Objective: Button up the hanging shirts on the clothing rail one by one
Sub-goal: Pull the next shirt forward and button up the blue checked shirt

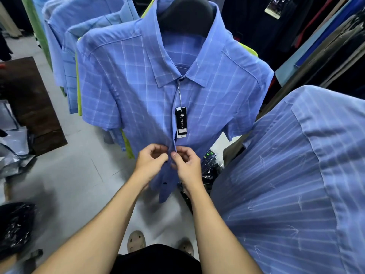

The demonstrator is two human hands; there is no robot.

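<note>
A blue checked short-sleeved shirt [138, 91] hangs on a black hanger [185, 14] straight ahead, its collar button closed. A black price tag [181, 121] dangles on a string down its front. My left hand [151, 162] and my right hand [186, 165] meet at the placket below the tag, each pinching one front edge of the shirt. A dark button [165, 183] shows lower down where the front hangs apart.
A blue striped shirt [296, 184] hangs close at the right. More blue and lime shirts [75, 62] hang behind at the left. Dark garments [325, 46] fill the upper right. A brown board [33, 107] and plastic bags [13, 151] lie on the grey floor.
</note>
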